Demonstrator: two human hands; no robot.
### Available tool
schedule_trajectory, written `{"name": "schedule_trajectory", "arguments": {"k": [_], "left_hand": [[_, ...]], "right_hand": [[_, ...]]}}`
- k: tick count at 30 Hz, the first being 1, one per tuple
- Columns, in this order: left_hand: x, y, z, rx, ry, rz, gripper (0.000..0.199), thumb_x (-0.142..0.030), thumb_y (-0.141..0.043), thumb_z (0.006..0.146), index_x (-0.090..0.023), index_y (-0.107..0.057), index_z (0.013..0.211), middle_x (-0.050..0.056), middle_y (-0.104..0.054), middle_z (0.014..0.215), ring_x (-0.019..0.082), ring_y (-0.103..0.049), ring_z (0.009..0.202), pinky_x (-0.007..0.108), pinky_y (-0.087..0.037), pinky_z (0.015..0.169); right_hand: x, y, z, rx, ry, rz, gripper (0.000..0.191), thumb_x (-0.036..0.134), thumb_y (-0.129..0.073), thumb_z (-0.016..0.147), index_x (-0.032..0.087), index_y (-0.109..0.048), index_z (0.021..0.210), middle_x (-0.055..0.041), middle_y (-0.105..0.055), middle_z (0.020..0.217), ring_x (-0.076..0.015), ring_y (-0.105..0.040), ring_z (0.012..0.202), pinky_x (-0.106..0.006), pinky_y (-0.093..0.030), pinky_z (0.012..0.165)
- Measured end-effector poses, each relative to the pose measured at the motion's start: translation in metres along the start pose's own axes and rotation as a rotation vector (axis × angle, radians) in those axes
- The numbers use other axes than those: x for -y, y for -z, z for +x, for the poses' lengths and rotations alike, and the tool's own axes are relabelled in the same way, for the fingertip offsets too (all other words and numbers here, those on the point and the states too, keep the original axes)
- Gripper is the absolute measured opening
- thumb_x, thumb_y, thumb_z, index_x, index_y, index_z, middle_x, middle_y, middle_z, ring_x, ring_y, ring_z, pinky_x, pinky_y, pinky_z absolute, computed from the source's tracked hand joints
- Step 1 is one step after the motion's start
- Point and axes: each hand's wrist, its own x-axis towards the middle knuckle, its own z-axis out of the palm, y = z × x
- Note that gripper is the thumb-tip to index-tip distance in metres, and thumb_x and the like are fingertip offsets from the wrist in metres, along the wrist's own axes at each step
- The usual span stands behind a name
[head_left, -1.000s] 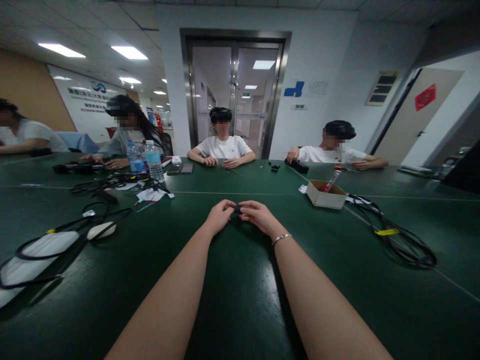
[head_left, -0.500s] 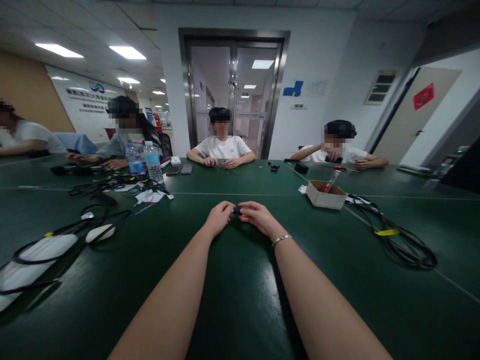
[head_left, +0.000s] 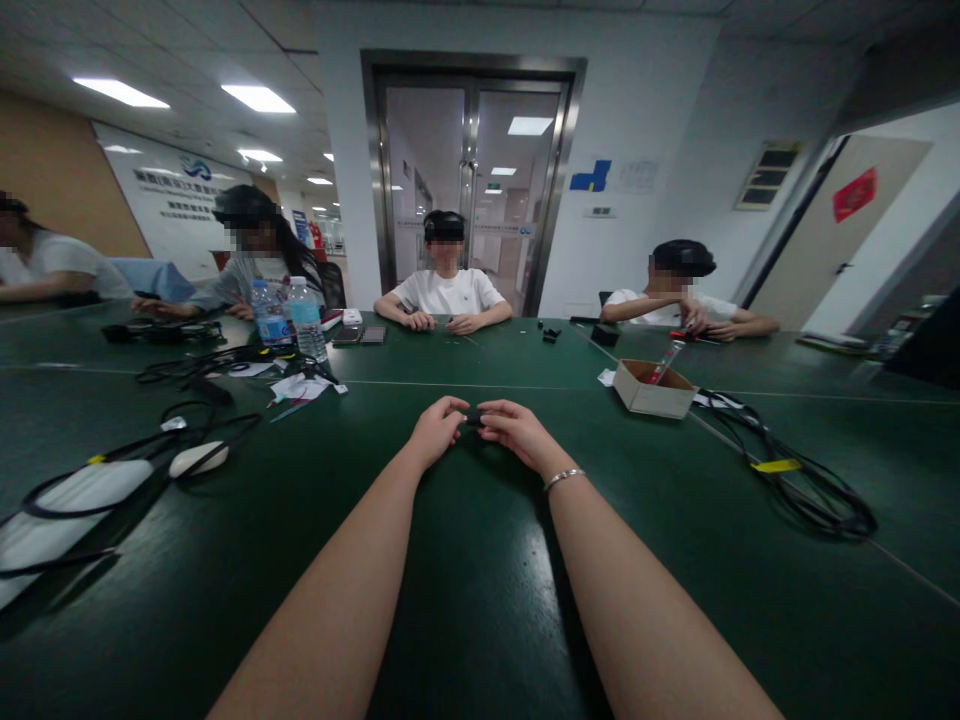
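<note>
Over the green table [head_left: 480, 560], a small dark object [head_left: 473, 420] is held level between my two hands; its exact kind is too small to make out. My left hand [head_left: 435, 432] is closed in a pinch at its left end, where a tiny light spot shows by the fingertips. From the other side, my right hand [head_left: 519, 432] pinches the right end between thumb and fingers. A silver bracelet [head_left: 564, 478] circles my right wrist.
To the right stand a small cardboard box [head_left: 652, 402] and coiled black cables [head_left: 810, 480]. Leftward lie more cables [head_left: 180, 370], a white mouse [head_left: 199, 458], paper scraps [head_left: 300, 388] and two water bottles [head_left: 306, 325]. Several people sit across the table, one handling something red-tipped.
My left hand has shifted very slightly up and left, still at the dark object. Across the table, the person at right has lowered a hand from the face.
</note>
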Motion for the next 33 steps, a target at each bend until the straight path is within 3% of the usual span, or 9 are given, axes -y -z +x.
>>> {"name": "schedule_trajectory", "arguments": {"k": [13, 19, 26, 33], "left_hand": [[0.0043, -0.0001, 0.0006, 0.008, -0.016, 0.045, 0.03, -0.038, -0.042, 0.086, -0.017, -0.061, 0.093, 0.0, -0.054, 0.065, 0.01, -0.049, 0.053, 0.019, -0.038, 0.046], [0.0023, 0.001, 0.0, 0.013, 0.009, 0.059, 0.024, -0.024, -0.045, 0.081, -0.018, -0.061, 0.096, 0.0, -0.054, 0.067, 0.01, -0.052, 0.056, 0.019, -0.04, 0.049], [0.0, 0.0004, -0.0011, 0.026, 0.01, 0.042, 0.028, -0.033, -0.04, 0.086, -0.016, -0.061, 0.093, 0.001, -0.054, 0.066, 0.01, -0.049, 0.055, 0.019, -0.038, 0.047], [-0.0019, 0.0011, -0.0012, 0.015, -0.034, 0.033, 0.026, -0.02, -0.049, 0.075, -0.017, -0.06, 0.098, 0.0, -0.055, 0.074, 0.009, -0.05, 0.057, 0.019, -0.039, 0.049]], "right_hand": [[0.0009, -0.0004, -0.0005, -0.011, -0.004, -0.003, 0.02, 0.0, -0.068, 0.073, 0.013, -0.067, 0.089, -0.0037, -0.065, 0.08, -0.0103, -0.064, 0.061, -0.017, -0.057, 0.059], [0.001, -0.0008, -0.0009, -0.001, -0.003, -0.006, 0.02, 0.0, -0.069, 0.073, 0.012, -0.066, 0.089, -0.0044, -0.065, 0.08, -0.0098, -0.064, 0.061, -0.016, -0.057, 0.058], [0.0002, -0.0008, 0.0004, -0.003, -0.003, -0.004, 0.02, -0.001, -0.066, 0.074, 0.012, -0.066, 0.089, -0.0037, -0.065, 0.079, -0.0096, -0.063, 0.06, -0.015, -0.057, 0.058], [-0.0006, -0.0003, 0.0006, 0.001, 0.002, 0.005, 0.021, 0.0, -0.067, 0.073, 0.012, -0.066, 0.09, -0.0044, -0.065, 0.081, -0.0103, -0.064, 0.062, -0.016, -0.056, 0.059]]}}
